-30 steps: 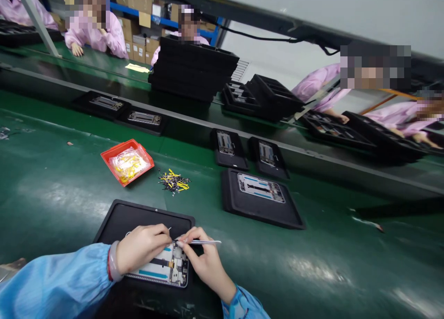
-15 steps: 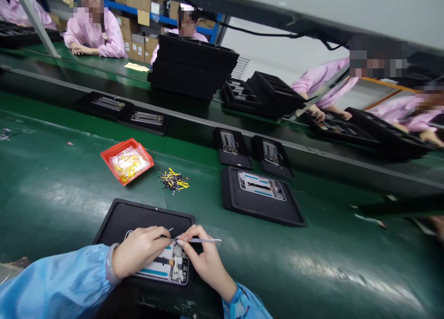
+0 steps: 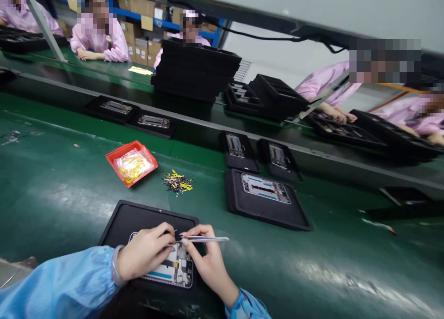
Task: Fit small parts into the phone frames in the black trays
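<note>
At the left, the orange tray (image 3: 114, 164) stands apart, and the loose yellow parts (image 3: 176, 182) lie just beside it. The left hand (image 3: 144, 253) curls over the phone frame (image 3: 180, 270), but I cannot tell if it grips something. The frame lies on a black mat (image 3: 138, 217), near the counter's (image 3: 52, 208) front edge. The right hand (image 3: 208, 263) closes on tweezers (image 3: 208, 239); a slip of their tips could scratch the frame. The next mat (image 3: 263, 215) lies well apart, so the right hand has room.

Polished steel tweezers (image 3: 208, 239), matt plastic tray (image 3: 138, 219)
</note>
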A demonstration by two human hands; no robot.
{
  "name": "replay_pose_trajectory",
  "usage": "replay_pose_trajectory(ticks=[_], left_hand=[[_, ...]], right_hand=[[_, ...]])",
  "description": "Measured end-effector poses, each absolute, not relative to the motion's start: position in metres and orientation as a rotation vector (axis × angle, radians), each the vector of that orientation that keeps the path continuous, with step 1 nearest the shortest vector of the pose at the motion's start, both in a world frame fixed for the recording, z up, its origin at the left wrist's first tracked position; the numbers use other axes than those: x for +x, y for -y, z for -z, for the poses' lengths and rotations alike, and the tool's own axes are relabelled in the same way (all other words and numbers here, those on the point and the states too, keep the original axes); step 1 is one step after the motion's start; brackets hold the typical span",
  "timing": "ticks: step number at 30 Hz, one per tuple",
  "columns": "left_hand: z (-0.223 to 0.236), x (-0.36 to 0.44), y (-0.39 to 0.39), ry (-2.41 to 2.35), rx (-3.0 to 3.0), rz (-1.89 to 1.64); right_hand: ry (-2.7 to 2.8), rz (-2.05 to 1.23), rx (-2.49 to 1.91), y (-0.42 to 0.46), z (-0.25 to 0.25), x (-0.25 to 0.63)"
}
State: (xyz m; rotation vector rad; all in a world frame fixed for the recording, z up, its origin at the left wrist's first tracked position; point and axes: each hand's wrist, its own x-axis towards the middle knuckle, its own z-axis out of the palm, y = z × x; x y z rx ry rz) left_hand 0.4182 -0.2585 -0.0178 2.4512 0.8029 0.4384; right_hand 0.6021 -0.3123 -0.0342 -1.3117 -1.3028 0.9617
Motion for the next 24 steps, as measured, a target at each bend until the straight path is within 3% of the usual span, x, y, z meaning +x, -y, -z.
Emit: replay_pose_trajectory(ticks=[6, 24], left_hand=[[0.0226, 0.4145, 0.2580, -0.905, 2.223, -0.461], [0.0217, 0.4140, 0.2604, -0.911, 2.535, -0.525]], right_hand=[[1.318, -0.988, -1.344, 0.3126, 0.0380, 0.6004], [1.333, -0.904, -1.349, 0.3095, 0.0340, 0.5944]])
